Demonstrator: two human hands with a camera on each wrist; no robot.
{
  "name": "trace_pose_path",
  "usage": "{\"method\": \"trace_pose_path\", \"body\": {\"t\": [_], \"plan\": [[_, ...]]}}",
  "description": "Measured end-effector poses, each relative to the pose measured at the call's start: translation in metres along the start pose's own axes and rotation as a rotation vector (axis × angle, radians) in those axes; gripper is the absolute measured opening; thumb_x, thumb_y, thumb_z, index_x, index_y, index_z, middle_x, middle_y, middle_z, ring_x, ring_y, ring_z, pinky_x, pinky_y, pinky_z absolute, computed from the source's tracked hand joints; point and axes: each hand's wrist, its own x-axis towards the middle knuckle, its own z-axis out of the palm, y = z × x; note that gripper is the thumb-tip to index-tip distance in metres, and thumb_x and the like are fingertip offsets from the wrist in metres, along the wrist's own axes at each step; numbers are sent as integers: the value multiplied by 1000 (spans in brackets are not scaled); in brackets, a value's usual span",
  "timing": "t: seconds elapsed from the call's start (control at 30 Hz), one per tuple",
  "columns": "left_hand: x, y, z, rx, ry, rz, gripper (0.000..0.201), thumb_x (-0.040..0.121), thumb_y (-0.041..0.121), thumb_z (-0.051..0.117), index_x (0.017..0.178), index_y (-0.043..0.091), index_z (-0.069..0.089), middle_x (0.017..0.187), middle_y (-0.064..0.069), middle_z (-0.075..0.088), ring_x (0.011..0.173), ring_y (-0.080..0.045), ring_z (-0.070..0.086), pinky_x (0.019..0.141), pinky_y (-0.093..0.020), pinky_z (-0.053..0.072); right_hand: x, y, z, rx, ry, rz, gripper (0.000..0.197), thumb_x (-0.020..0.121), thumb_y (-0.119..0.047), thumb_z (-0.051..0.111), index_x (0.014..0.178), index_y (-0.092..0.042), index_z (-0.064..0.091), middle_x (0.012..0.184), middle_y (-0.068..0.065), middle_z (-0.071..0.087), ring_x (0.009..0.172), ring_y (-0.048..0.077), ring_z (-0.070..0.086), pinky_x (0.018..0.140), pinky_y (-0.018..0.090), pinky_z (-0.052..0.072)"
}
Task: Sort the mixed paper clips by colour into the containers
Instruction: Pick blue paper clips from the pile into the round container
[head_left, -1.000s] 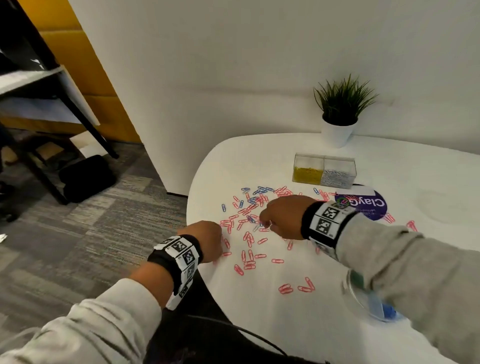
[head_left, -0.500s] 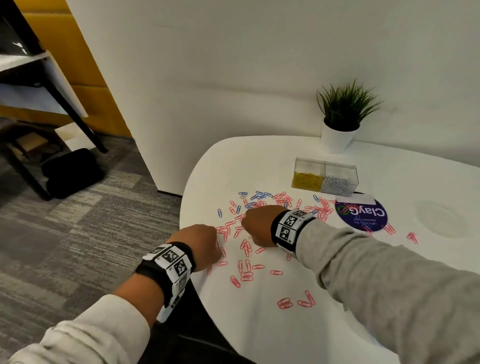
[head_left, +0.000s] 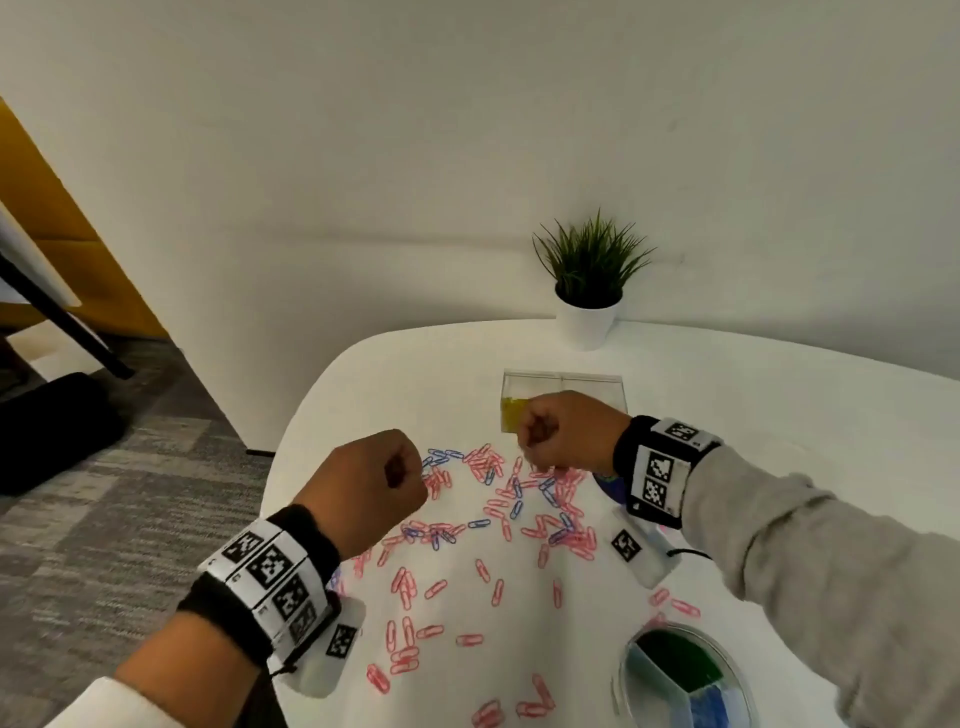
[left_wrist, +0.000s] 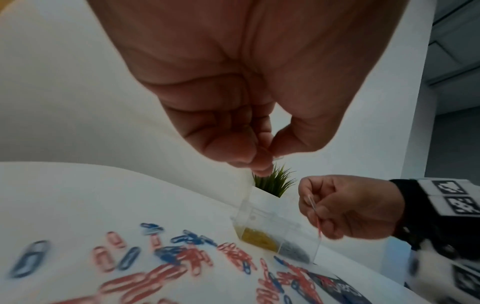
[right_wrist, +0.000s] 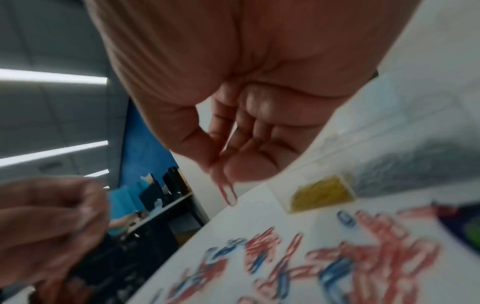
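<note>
Pink and blue paper clips (head_left: 498, 504) lie scattered over the white table (head_left: 779, 395). My right hand (head_left: 530, 441) is raised above them, in front of the clear two-part box (head_left: 563, 382) of yellow and silver clips. It pinches a pink clip (right_wrist: 228, 192) that hangs below thumb and finger. My left hand (head_left: 400, 470) is raised at the pile's left side with its fingers curled. In the left wrist view its thumb and fingertips (left_wrist: 259, 162) pinch together, and a thin pale sliver (left_wrist: 278, 158) shows there. A round divided container (head_left: 680, 675) with green and blue sections sits near right.
A potted plant (head_left: 589, 291) stands behind the clear box against the wall. A purple round sticker (head_left: 605, 483) lies partly hidden under my right wrist. The table's curved left edge (head_left: 280, 467) drops to grey carpet.
Both hands have lifted off the table. The right hand moved back toward the clear box with a pink clip. The left hand rose from the table's left edge, fingers curled.
</note>
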Motion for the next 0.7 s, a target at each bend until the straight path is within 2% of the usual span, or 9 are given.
{"method": "trace_pose_path", "body": {"t": [0.07, 0.1, 0.2, 0.27, 0.3, 0.4, 0.47, 0.57, 0.7], "plan": [[18, 14, 4, -7, -10, -7, 11, 81, 22, 61, 72, 27, 57, 66, 13, 60, 59, -1, 52, 56, -15, 38, -4, 0, 3, 22, -133, 19, 12, 81, -2, 74, 87, -12, 70, 77, -8, 70, 64, 3, 66, 62, 20, 54], [26, 20, 7, -14, -25, -13, 10, 82, 22, 61, 73, 26, 58, 67, 13, 61, 59, -1, 52, 56, -15, 38, -3, 3, 0, 42, -123, 17, 12, 81, -4, 75, 87, -13, 71, 75, -11, 70, 63, 1, 65, 62, 19, 53], [54, 40, 18, -18, -96, -1, 8, 83, 21, 61, 76, 25, 58, 72, 11, 62, 63, -3, 53, 58, -18, 40, 7, 22, -32, 105, 209, -10, 15, 80, -3, 71, 78, -17, 68, 71, -4, 67, 62, 10, 60, 62, 28, 50], [73, 55, 32, -27, -129, 26, 8, 83, 20, 60, 77, 25, 57, 73, 9, 62, 65, -7, 54, 58, -19, 41, 12, 39, -58, -57, 409, 19, 16, 82, -9, 68, 77, -24, 65, 71, -8, 61, 67, 12, 57, 63, 24, 45], [82, 64, 40, -40, -135, 39, 9, 84, 20, 59, 77, 25, 57, 74, 9, 62, 67, -9, 55, 58, -19, 41, 14, 48, -67, -158, 433, 48, 14, 85, -14, 66, 79, -27, 64, 74, -11, 60, 71, 11, 57, 63, 23, 42], [108, 90, 68, -130, -139, 45, 8, 89, 22, 58, 82, 24, 61, 79, 5, 65, 70, -16, 62, 59, -23, 47, 16, 68, -82, -364, 344, 111, 8, 90, -23, 63, 94, -26, 69, 92, -11, 64, 89, 12, 60, 76, 22, 42], [124, 106, 85, -214, -118, 34, 9, 89, 22, 61, 81, 26, 63, 80, 4, 67, 74, -20, 66, 68, -32, 56, 13, 75, -83, -404, 351, 129, 11, 90, -25, 62, 99, -24, 70, 99, -7, 65, 92, 14, 60, 82, 24, 44], [143, 122, 98, -337, -138, 3, 4, 89, 23, 65, 88, 26, 65, 87, 1, 72, 79, -19, 70, 80, -41, 59, 0, 75, -78, -412, 382, 119, 7, 90, -25, 58, 90, -28, 64, 91, -7, 63, 86, 16, 60, 79, 31, 51], [154, 116, 92, -171, -141, 7, 9, 89, 22, 63, 95, 27, 67, 94, 3, 71, 92, -17, 67, 89, -36, 55, -14, 73, -55, -549, 151, 59, 15, 93, -27, 53, 99, -27, 66, 98, -5, 67, 90, 17, 61, 79, 31, 51]]}}
